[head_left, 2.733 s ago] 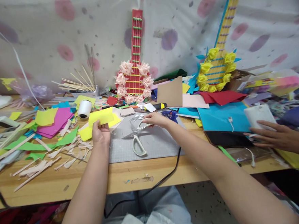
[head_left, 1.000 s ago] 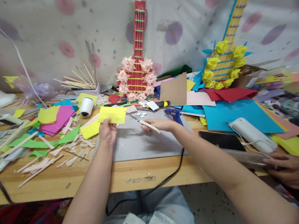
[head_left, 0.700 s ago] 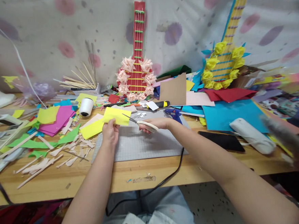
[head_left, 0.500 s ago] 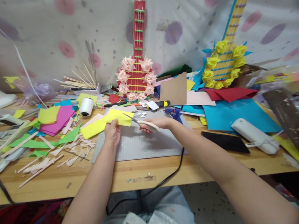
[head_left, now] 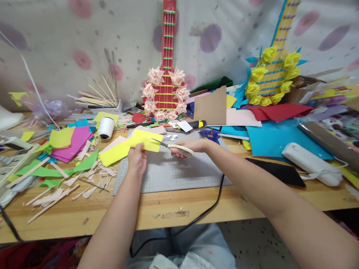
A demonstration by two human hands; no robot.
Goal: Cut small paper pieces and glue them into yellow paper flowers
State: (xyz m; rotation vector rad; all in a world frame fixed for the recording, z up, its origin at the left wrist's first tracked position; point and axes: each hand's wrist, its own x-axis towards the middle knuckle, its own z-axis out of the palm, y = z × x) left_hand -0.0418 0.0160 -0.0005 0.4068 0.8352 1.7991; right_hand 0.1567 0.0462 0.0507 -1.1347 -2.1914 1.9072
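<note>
**Inspector:** Backdrop is a spotted cloth sheet point(head_left: 68, 40) hung behind a wooden worktable point(head_left: 160, 209). Grey cutting mat point(head_left: 176, 173) lies below both hands; a red paper guitar point(head_left: 167, 78) stands beyond them against the cloth, and a yellow-flowered guitar point(head_left: 273, 74) further off to the right.

**Clerk:** Loose stock?

**Inspector:** Pink and green paper offcuts point(head_left: 71, 142) and pale strips left of the grip; a blue sheet point(head_left: 272, 140) and a white oblong device point(head_left: 310, 164) right of it; a white spool point(head_left: 105, 127) beyond the left hand.

**Clerk:** And the item in hand?

**Inspector:** Yellow paper point(head_left: 143, 140), raised just above the mat. The left hand point(head_left: 137, 158) pinches its near edge, thumb and fingers closed on the sheet. The right hand point(head_left: 190, 146) is closed around the pale handles of the scissors point(head_left: 174, 146); the blades point toward the paper's right edge. Whether the blades are parted, I cannot tell.

**Clerk:** Handling?

**Inspector:** In my judgement very light, thin and limp: it sags away from the pinch and creases or tears readily. It is best held close beside the blade line, so the edge stays taut. The scissors are rigid and take a firm hold by the handles only.
</note>
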